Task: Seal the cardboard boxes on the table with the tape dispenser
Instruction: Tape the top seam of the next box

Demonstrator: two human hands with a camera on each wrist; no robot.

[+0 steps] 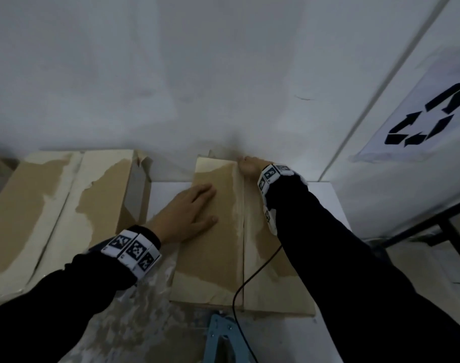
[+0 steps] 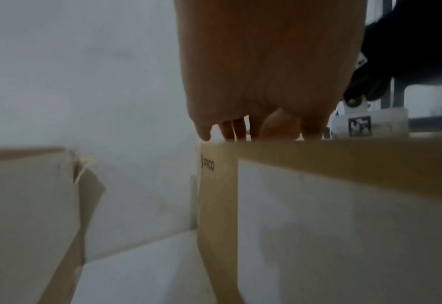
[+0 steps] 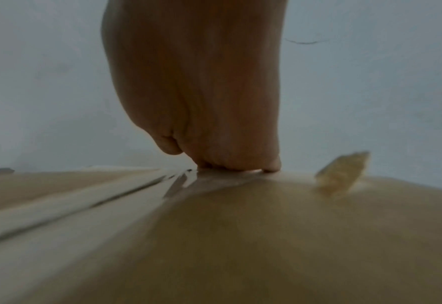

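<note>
Two brown cardboard boxes with torn pale patches stand on a white table (image 1: 168,189). On the middle box (image 1: 213,247) the top flaps lie down and meet at a centre seam. My left hand (image 1: 194,210) lies flat, fingers straight, on its left flap; the left wrist view shows the left hand (image 2: 253,82) over the box's side (image 2: 344,226). My right hand (image 1: 249,166) presses on the far end of the seam by the wall, and in its own view the right hand (image 3: 202,102) touches the box top (image 3: 266,236). A blue tape dispenser (image 1: 221,339) lies unheld in front of the box.
The second box (image 1: 40,218) stands at the left, with a torn far corner. The wall runs close behind both boxes. A black cable (image 1: 249,279) crosses the middle box. Crumpled clear plastic (image 1: 145,297) lies at the front. A white recycling sign (image 1: 427,119) and a black frame (image 1: 433,226) are at the right.
</note>
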